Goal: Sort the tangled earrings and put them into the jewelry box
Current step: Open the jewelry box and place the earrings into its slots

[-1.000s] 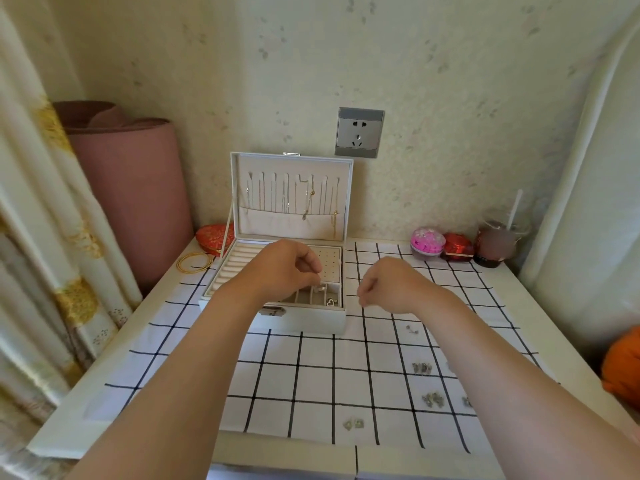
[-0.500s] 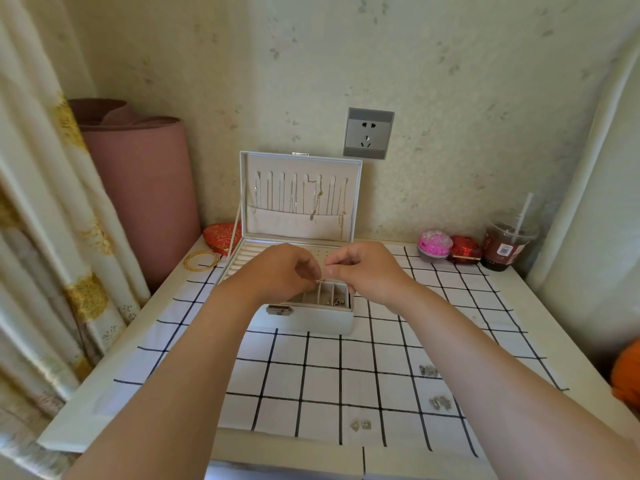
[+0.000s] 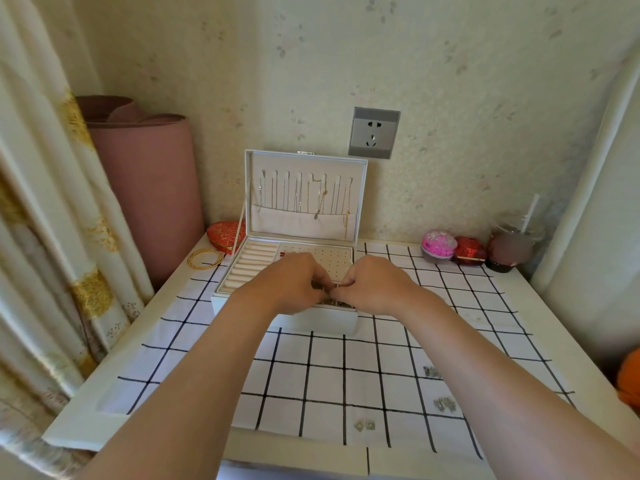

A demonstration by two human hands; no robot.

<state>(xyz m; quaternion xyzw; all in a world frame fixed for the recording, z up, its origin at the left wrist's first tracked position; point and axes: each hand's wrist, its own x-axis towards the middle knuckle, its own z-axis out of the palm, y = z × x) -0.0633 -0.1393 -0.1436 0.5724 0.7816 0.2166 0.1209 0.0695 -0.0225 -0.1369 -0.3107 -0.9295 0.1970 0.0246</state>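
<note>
My right grip (image 3: 375, 285) has crossed to meet my left grip (image 3: 294, 287) over the jewelry box (image 3: 311, 322). Both pinch one small earring (image 3: 330, 288) there. Loose earring pairs (image 3: 445, 403) wait at the desk's (image 3: 86, 420) front-right, unsorted.

left hand (image 3: 294, 287) and right hand (image 3: 375, 287) hid front compartments of jewelry box (image 3: 313, 322). tiny bit (image 3: 331, 288) pinched between them was too small to id. loose earrings (image 3: 445, 403) were just specks tbh. orange thing (image 3: 631, 379) got cut off by right edge. cup (image 3: 509, 251) was blurry.

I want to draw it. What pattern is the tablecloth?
White tablecloth with black grid lines; head view.
</note>
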